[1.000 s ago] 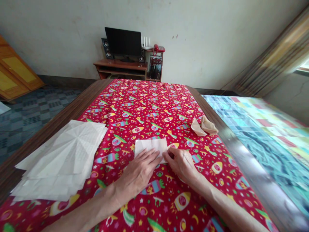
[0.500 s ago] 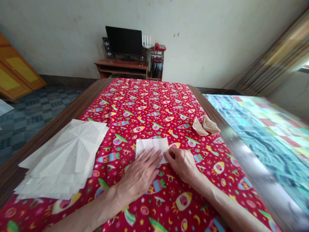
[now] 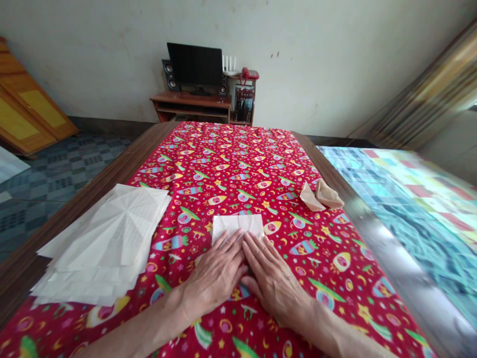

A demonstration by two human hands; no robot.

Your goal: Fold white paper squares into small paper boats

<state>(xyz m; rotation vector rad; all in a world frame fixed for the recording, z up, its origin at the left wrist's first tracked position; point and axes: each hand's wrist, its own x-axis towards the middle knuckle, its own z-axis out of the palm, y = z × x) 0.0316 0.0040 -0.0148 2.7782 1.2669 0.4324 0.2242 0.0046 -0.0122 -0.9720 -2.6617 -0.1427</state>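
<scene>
A small folded sheet of white paper lies flat on the red patterned cloth in front of me. My left hand rests on its lower left part, fingers stretched out flat. Beside it, my right hand lies on the paper's lower right part, its fingers also straight. The two hands almost meet at the fingertips and cover the near half of the sheet. To the left is a stack of creased white paper sheets. Two folded tan paper pieces sit toward the right edge of the cloth.
The cloth covers a long brown table. Beyond its far end stands a desk with a monitor and a red telephone. A bed with a checked cover is on the right, a yellow cabinet on the left.
My right hand has gone from curled fingers at the paper's right edge to lying flat on it, close to my left hand. My left hand stays spread on the paper.
</scene>
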